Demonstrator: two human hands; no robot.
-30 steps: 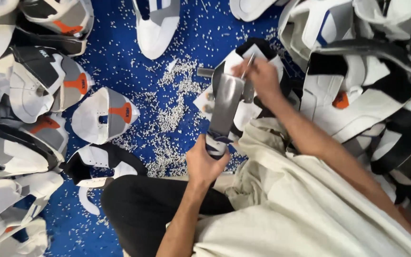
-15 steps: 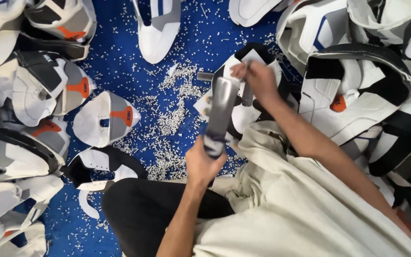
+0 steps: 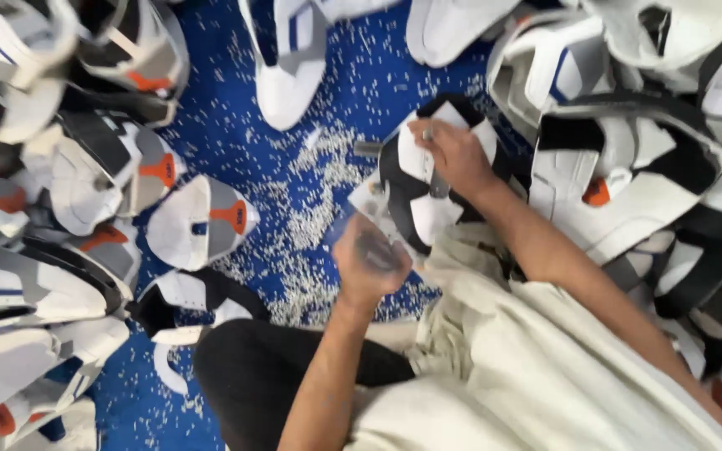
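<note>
The shoe upper (image 3: 428, 188) looks like smooth matt leather; the blue floor (image 3: 236, 125) is rough, with white plastic bits (image 3: 311, 225).

Blue floor (image 3: 236, 125), strewn with small white scraps (image 3: 311, 225) thickest at the middle, white, grey and orange shoe uppers (image 3: 202, 221) heaped around the left, top and right edges, even light

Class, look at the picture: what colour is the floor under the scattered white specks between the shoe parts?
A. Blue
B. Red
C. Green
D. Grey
A: the floor shows bright blue wherever it is bare, with white specks strewn over it between the white, grey and orange shoe parts.
</note>
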